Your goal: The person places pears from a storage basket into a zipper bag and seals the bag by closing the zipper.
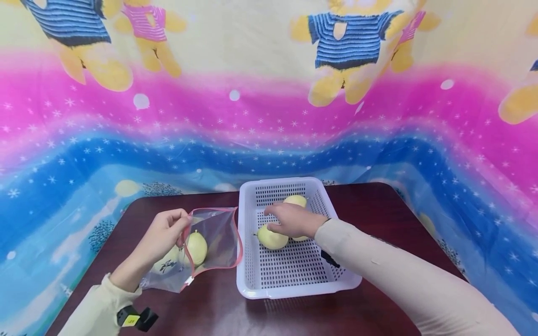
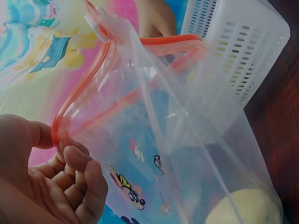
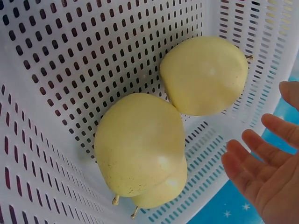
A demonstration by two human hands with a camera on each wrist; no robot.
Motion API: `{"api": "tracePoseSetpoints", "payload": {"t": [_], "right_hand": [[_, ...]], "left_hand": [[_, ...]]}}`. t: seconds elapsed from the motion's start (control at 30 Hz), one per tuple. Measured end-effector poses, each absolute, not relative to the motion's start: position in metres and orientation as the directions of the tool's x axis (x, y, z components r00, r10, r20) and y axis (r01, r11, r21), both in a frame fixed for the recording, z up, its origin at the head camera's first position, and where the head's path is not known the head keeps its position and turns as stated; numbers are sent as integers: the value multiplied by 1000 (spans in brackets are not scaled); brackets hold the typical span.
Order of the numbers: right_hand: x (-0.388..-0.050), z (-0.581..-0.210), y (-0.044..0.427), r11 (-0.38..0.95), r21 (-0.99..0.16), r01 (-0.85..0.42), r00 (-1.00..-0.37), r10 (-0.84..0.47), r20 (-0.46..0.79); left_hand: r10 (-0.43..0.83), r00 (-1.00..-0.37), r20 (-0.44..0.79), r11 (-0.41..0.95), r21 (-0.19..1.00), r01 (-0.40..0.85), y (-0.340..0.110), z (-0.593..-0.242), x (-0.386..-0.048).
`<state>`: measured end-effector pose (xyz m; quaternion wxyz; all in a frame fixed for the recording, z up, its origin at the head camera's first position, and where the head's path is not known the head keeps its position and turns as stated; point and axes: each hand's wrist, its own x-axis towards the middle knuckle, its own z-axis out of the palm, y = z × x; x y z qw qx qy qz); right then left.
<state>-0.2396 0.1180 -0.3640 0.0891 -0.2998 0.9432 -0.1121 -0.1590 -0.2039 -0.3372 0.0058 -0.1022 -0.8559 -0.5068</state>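
My left hand (image 1: pixel 166 233) pinches the rim of a clear zip bag (image 1: pixel 218 247) with a red edge. The bag's mouth gapes toward the basket, and cartoon figures show on its side in the left wrist view. Inside it lies a yellow-green pear (image 1: pixel 196 249), with a second pale shape beside it, partly behind my hand. Over the white basket (image 1: pixel 298 287) hovers my right hand (image 3: pixel 271 168), fingers spread and holding nothing. Below it, three pears sit in the basket: a large speckled one (image 3: pixel 140 144), one partly under it (image 3: pixel 163 189), and one near the far wall (image 3: pixel 205 77).
Both the bag and the basket are on a dark red-brown table (image 1: pixel 210 308). A printed cloth (image 1: pixel 269 107) with bears and snowflakes hangs behind the table and along its sides. The basket stands just right of the bag, its raised wall between them.
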Motion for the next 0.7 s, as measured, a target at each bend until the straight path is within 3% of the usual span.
{"api": "tracePoseSetpoints", "payload": {"t": [0.7], "right_hand": [[-239,-382,101,836,-104,-538,-807,-547,-223]], "left_hand": [[165,-981,103,463,870,169,-205,-337,-158]]}}
